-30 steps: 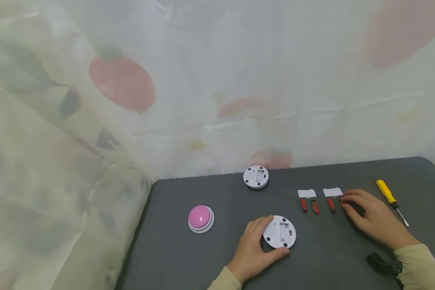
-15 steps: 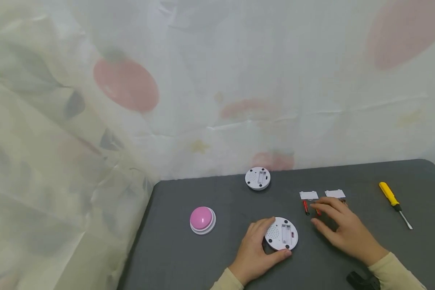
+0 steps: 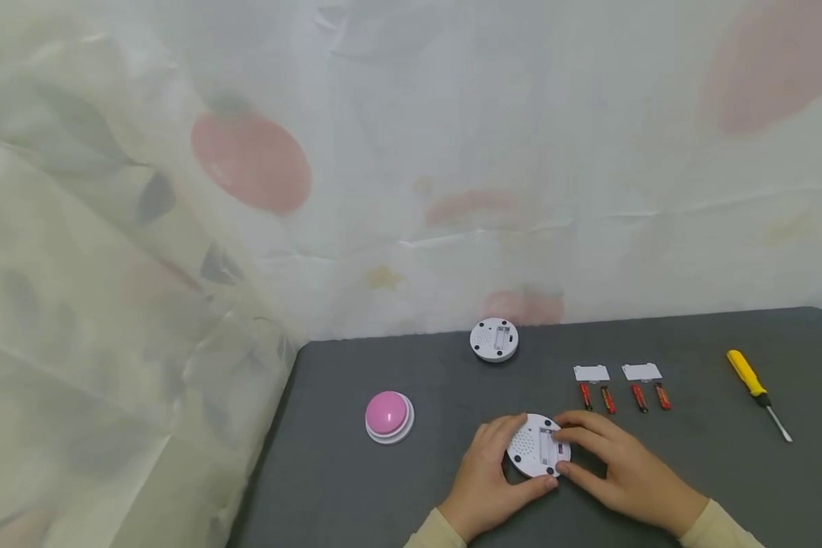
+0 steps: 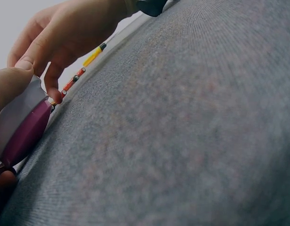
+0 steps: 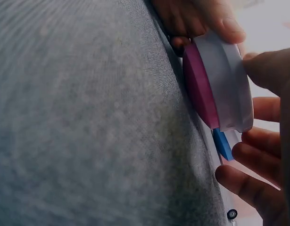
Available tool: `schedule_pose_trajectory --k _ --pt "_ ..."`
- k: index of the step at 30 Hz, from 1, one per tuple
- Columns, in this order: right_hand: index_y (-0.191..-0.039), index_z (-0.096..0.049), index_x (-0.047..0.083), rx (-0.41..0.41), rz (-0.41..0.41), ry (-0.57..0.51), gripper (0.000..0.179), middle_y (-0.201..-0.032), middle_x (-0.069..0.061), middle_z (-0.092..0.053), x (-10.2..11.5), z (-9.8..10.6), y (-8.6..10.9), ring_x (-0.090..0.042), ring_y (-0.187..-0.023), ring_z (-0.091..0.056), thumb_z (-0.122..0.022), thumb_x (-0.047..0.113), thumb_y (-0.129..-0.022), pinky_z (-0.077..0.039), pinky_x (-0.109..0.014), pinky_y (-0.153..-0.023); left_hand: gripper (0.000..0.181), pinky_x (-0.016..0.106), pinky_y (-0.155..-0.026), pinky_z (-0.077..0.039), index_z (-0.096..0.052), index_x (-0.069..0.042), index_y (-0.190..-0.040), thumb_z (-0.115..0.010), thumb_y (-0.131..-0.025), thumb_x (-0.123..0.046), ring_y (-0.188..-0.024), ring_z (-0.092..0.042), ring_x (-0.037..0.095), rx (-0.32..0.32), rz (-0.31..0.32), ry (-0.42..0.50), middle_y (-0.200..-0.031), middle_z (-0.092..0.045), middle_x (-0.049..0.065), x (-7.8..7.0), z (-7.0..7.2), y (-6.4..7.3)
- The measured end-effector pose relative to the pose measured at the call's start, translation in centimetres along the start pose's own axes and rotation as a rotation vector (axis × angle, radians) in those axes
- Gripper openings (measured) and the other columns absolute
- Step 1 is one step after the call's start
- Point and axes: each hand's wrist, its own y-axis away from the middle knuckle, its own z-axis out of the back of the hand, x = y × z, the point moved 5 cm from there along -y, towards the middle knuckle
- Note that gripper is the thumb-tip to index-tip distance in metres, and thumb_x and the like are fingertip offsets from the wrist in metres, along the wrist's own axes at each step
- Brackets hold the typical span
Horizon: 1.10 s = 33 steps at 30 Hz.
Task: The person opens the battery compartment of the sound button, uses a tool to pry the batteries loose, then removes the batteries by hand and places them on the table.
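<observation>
Head: my left hand (image 3: 482, 473) grips white-backed button (image 3: 526, 447) by rim, back up at table (image 3: 336, 487); right hand (image 3: 619, 466) touches back, fingers loosely bent. Left wrist: pink dome (image 4: 29, 132) underneath. Right wrist: shell looks light, stiff, slick; rim likely best hold.

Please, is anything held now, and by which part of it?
The left hand holds the round device by its rim, between thumb and fingers. The right hand is at its opposite side; whether it also grips cannot be told.
</observation>
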Motion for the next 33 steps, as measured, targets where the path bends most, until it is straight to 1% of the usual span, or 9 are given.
schedule_pose_trajectory --k 6,11,15,17,20,23,28,31,33 --pt "-0.135 -0.073 0.020 0.024 0.045 -0.055 0.054 -0.143 -0.003 -0.064 0.2 -0.1 -0.5 -0.014 -0.122 -0.065 -0.096 0.019 -0.086 -0.043 -0.012 -0.107 0.082 0.039 -0.107 -0.053 -0.052 -0.020 -0.161 -0.084 -0.094 -0.056 -0.132 -0.056 0.012 -0.027 0.013 0.013 -0.154 -0.055 -0.005 0.0 0.4 0.1" --pt "-0.136 -0.072 0.021 0.037 0.038 -0.067 0.055 -0.145 -0.001 -0.064 -0.1 0.0 -0.7 -0.013 -0.125 -0.065 -0.096 0.019 -0.086 -0.043 -0.011 -0.107 0.088 0.035 -0.106 -0.053 -0.051 -0.011 -0.163 -0.082 -0.095 -0.057 -0.128 -0.056 0.011 -0.034 0.056 0.049 -0.146 -0.050 -0.002 -0.2 0.4 0.0" --pt "-0.136 -0.073 0.019 0.004 0.039 -0.066 0.058 -0.143 -0.002 -0.066 -0.3 0.1 -0.8 -0.015 -0.123 -0.067 -0.097 0.015 -0.084 -0.041 -0.010 -0.108 0.091 0.032 -0.106 -0.052 -0.048 -0.006 -0.164 -0.081 -0.096 -0.057 -0.126 -0.054 0.009 -0.036 0.079 0.055 -0.142 -0.047 -0.002 -0.4 0.3 -0.3" --pt "-0.136 -0.073 0.018 -0.019 0.034 -0.058 0.059 -0.142 -0.003 -0.067 -0.3 0.1 -1.0 -0.016 -0.122 -0.068 -0.097 0.013 -0.082 -0.040 -0.009 -0.108 0.092 0.031 -0.105 -0.051 -0.047 -0.005 -0.164 -0.079 -0.097 -0.059 -0.124 -0.052 0.010 -0.052 0.090 0.022 -0.142 -0.048 -0.002 -0.4 0.2 -0.4" --pt "-0.136 -0.074 0.015 -0.044 0.023 -0.044 0.061 -0.141 -0.006 -0.069 -0.4 -0.3 -1.5 -0.019 -0.123 -0.069 -0.097 0.010 -0.080 -0.038 -0.009 -0.109 0.091 0.029 -0.100 -0.048 -0.049 -0.005 -0.163 -0.080 -0.096 -0.058 -0.120 -0.048 0.012 -0.102 0.112 -0.034 -0.143 -0.051 -0.001 -0.2 0.4 -0.4" --pt "-0.138 -0.074 0.012 -0.047 -0.010 -0.039 0.061 -0.144 -0.010 -0.069 -0.7 -1.2 -2.4 -0.022 -0.129 -0.069 -0.096 0.009 -0.082 -0.037 -0.008 -0.110 0.088 0.033 -0.097 -0.045 -0.054 -0.005 -0.160 -0.084 -0.094 -0.056 -0.121 -0.051 0.015 -0.187 0.106 -0.097 -0.143 -0.057 0.001 0.3 1.0 -0.6" --pt "-0.139 -0.074 0.008 -0.042 -0.053 -0.061 0.056 -0.147 -0.015 -0.068 -1.2 -3.1 -4.3 -0.030 -0.132 -0.068 -0.093 0.008 -0.086 -0.036 -0.006 -0.109 0.081 0.041 -0.105 -0.047 -0.058 -0.007 -0.153 -0.090 -0.090 -0.048 -0.123 -0.056 0.020 -0.277 0.148 -0.084 -0.147 -0.063 0.005 1.7 2.3 -0.9" --pt "-0.137 -0.075 0.007 -0.048 -0.060 -0.067 0.052 -0.147 -0.015 -0.068 -1.3 -4.3 -5.7 -0.035 -0.131 -0.068 -0.092 0.008 -0.087 -0.036 -0.007 -0.110 0.080 0.044 -0.105 -0.050 -0.058 -0.005 -0.153 -0.090 -0.092 -0.044 -0.123 -0.055 0.024 -0.301 0.193 -0.065 -0.153 -0.060 0.012 2.6 3.1 -0.8" --pt "-0.135 -0.076 0.007 -0.058 -0.064 -0.065 0.050 -0.146 -0.015 -0.068 -1.3 -5.1 -6.7 -0.034 -0.130 -0.068 -0.092 0.009 -0.088 -0.040 -0.010 -0.109 0.077 0.047 -0.105 -0.050 -0.058 -0.002 -0.153 -0.088 -0.094 -0.041 -0.125 -0.054 0.027 -0.324 0.206 -0.070 -0.156 -0.056 0.017 3.0 3.7 -0.8"
